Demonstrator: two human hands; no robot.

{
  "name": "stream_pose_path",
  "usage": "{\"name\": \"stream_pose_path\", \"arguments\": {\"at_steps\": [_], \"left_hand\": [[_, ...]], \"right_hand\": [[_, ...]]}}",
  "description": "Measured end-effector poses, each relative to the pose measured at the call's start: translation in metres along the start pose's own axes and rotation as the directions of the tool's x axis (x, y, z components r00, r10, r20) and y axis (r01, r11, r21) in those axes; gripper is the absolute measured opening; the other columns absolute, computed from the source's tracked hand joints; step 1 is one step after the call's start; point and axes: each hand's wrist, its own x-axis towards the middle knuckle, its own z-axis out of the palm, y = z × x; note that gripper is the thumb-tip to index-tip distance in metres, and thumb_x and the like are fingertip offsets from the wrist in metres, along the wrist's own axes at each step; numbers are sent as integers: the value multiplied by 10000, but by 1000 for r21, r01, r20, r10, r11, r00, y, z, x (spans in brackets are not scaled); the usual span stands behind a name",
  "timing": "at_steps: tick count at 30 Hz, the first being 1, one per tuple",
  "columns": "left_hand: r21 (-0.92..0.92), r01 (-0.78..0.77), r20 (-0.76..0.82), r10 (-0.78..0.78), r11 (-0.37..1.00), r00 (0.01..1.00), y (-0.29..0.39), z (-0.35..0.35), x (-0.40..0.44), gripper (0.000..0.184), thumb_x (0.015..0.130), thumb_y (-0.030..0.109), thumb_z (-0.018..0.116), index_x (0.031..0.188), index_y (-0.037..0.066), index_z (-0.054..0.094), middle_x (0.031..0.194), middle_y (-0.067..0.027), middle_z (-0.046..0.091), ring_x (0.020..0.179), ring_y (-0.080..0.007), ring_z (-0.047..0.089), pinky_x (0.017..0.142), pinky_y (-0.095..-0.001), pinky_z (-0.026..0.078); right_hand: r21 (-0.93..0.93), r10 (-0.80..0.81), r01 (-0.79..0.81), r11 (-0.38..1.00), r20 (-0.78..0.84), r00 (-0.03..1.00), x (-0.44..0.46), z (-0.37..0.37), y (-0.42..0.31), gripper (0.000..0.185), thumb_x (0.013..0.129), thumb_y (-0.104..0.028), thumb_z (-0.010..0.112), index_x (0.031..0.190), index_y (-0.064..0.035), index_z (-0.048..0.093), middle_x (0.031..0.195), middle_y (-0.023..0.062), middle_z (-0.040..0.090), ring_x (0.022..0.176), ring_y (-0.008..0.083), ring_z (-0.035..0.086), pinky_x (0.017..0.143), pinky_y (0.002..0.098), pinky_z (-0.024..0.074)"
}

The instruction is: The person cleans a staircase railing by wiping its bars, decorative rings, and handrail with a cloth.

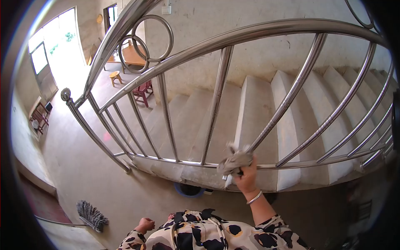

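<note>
A bunched grey cleaning rag is gripped in my right hand, which wears a silver bangle on its wrist. The rag wraps around the foot of a baluster, where it meets the lower rail of the stainless steel stair railing. My fingers are partly hidden behind the cloth. Low in the view, beside my patterned shirt, my left hand hangs away from the railing, its fingers curled in and nothing visible in them.
Behind the railing, concrete stairs climb to the right. A blue basin sits under the stair edge. A grey mop lies at lower left. Farther off are a wooden table, a small stool, a red chair and a bright doorway.
</note>
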Motion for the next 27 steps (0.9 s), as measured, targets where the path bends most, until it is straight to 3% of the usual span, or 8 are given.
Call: {"name": "stream_pose_path", "arguments": {"at_steps": [5,9,12,14,18,22,25,27], "left_hand": [[13,-36,59,36,999,998,1,-5,-2,202,755,162,568,837,-23,564,679,-102,601,582,-203,602,500,-278,491],[30,-87,46,86,996,995,6,-2,12,213,758,164,567,854,-25,562,693,-106,605,610,-203,609,517,-275,499],[-16,-130,38,130,991,991,28,1,-2,210,762,159,556,864,-24,560,691,-102,604,611,-191,607,522,-264,497],[-14,-167,53,167,986,984,27,3,2,210,762,160,555,865,-22,560,688,-96,603,607,-185,605,523,-260,496],[2,-166,59,165,986,984,15,6,-2,208,757,161,556,848,-25,570,686,-90,603,599,-173,599,521,-251,490],[-1,-99,41,99,995,994,-12,9,6,220,739,161,564,835,-37,583,699,-97,606,589,-170,595,512,-244,483],[-7,-37,55,37,999,998,-23,5,2,223,732,142,569,855,-44,575,695,-102,602,590,-174,594,507,-253,482],[4,-19,44,19,1000,999,-15,-1,-6,204,735,128,560,851,-40,567,691,-103,599,587,-184,595,504,-264,484]], "right_hand": [[205,92,-111,972,101,991,20,-20,-1,244,616,-15,560,856,-46,598,964,177,514,915,353,485,828,377,381],[4,-290,298,955,-215,932,117,-75,-44,193,681,-104,588,856,-22,588,934,148,549,929,305,513,820,368,390],[82,-197,244,966,-378,905,180,-117,-78,250,677,-138,607,890,-19,553,896,121,555,807,234,547,710,289,422],[162,-248,346,924,-436,865,217,-131,-88,268,665,-138,593,895,-14,537,834,119,555,678,208,541,592,265,420],[-182,-397,353,918,-389,831,213,-120,-88,276,673,-172,575,898,-14,542,882,169,541,843,315,510,729,332,408],[-118,-314,291,949,-337,888,128,-60,-52,237,705,-197,564,877,-34,566,935,169,545,962,359,465,849,424,344],[-204,-232,213,956,-76,970,44,-18,-15,195,664,-148,588,823,-35,579,941,180,543,952,381,467,868,442,334],[-89,-57,65,994,85,995,7,-5,-4,211,617,-71,574,824,-32,582,940,184,547,922,376,487,845,413,367]]}}
